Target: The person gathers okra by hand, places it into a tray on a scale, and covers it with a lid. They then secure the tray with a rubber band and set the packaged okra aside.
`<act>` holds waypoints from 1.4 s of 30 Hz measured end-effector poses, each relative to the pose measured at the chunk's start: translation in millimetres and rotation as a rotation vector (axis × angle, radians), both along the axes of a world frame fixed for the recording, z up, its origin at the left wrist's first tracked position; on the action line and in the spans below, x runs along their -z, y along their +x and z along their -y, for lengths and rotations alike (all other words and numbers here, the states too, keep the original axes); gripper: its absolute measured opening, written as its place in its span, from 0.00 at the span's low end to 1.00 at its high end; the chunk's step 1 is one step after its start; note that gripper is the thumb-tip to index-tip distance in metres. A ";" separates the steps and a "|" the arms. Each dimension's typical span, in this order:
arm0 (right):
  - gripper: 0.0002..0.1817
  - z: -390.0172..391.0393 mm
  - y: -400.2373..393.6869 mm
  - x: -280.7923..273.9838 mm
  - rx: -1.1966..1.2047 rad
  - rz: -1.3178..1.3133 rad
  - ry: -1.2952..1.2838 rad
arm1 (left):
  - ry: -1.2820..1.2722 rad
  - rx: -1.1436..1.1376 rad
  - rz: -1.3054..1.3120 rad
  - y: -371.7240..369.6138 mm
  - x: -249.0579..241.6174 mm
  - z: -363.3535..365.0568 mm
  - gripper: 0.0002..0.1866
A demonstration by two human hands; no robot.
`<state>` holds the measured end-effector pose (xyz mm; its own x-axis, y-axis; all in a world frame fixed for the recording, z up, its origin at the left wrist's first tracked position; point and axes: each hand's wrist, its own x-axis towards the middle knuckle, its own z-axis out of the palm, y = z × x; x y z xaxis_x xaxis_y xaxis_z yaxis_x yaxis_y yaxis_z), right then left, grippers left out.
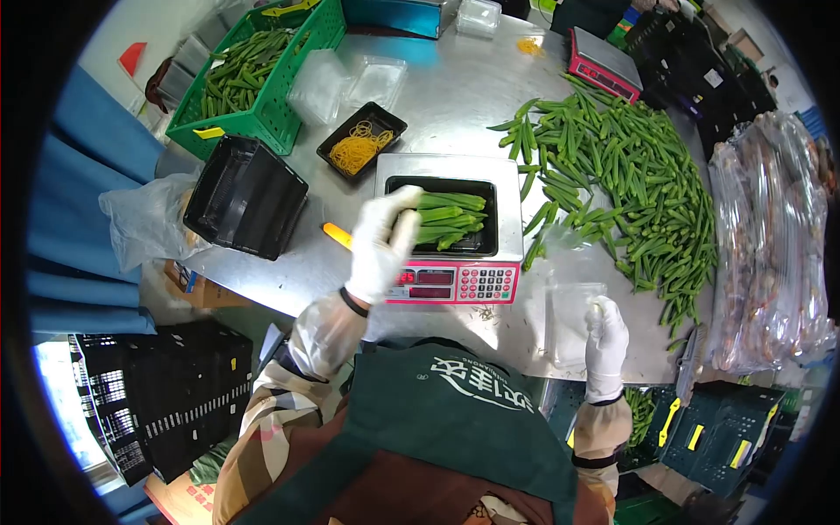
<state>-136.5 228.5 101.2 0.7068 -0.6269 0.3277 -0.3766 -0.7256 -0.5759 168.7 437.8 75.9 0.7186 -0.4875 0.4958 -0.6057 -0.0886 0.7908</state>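
Observation:
My left hand (pixel 383 243), in a white glove, is at the left end of a bunch of okra (pixel 451 219), its thumb and fingers closed around the ends, which they partly hide. The okra lies in a black tray (pixel 489 238) on a white and red digital scale (pixel 509 210). Some red digits show beside my left wrist. My right hand (pixel 605 343), also gloved in white, is at the table's front edge right of the scale. Its fingers pinch the edge of a clear plastic bag (pixel 567 325) that lies flat on the metal table.
A large pile of loose okra (pixel 639 184) covers the right side. A knife (pixel 691 363) lies at the right front edge. Rubber bands fill a small black tray (pixel 394 122); stacked black trays (pixel 249 197) stand left. Behind are a green okra crate (pixel 280 114) and a second scale (pixel 604 63).

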 end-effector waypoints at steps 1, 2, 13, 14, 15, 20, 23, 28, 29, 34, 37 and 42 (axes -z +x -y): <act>0.07 -1.6 4.6 -12.6 -0.097 -0.113 0.090 | 0.006 0.142 -0.004 -14.5 -9.9 7.4 0.20; 0.07 -8.2 16.2 -28.9 -0.153 -0.123 0.291 | 0.011 0.282 -0.008 -29.1 -18.8 13.8 0.24; 0.14 -3.1 134.5 15.4 -0.094 0.233 0.823 | -0.216 0.227 -0.831 -8.3 19.7 14.8 0.25; 0.15 -5.2 153.0 24.7 -0.079 0.266 0.825 | -0.279 0.193 -0.869 -3.4 18.7 18.6 0.24; 0.16 -3.1 170.2 45.1 -0.112 0.308 0.781 | -0.308 0.158 -0.769 5.5 28.2 24.4 0.23; 0.16 17.9 237.2 110.8 -0.152 0.300 0.612 | -0.104 -0.087 -0.283 57.6 64.9 36.6 0.20; 0.16 23.2 254.9 108.9 -0.208 0.177 0.424 | -0.082 -0.148 -0.329 75.3 100.0 36.0 0.18; 0.15 24.7 263.0 101.3 -0.243 0.032 0.370 | 0.030 -0.144 -0.579 75.6 100.4 27.3 0.18; 0.15 23.7 261.3 96.1 -0.264 0.050 0.379 | 0.034 -0.158 -0.535 68.1 94.8 24.4 0.18; 0.17 17.8 256.8 92.4 -0.286 0.112 0.390 | 0.108 -0.228 -0.227 39.1 87.9 14.4 0.22; 0.16 31.2 257.4 131.0 -0.224 0.084 0.392 | 0.125 -0.249 -0.159 37.7 96.3 11.9 0.22; 0.18 37.0 257.1 127.4 -0.214 0.023 0.454 | 0.129 -0.271 -0.127 36.7 101.0 14.0 0.22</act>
<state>120.6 191.5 -26.1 0.8309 -0.5517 0.0725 -0.2304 -0.4597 -0.8577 205.4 423.8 -25.1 0.8829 -0.3234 0.3404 -0.4437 -0.3376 0.8302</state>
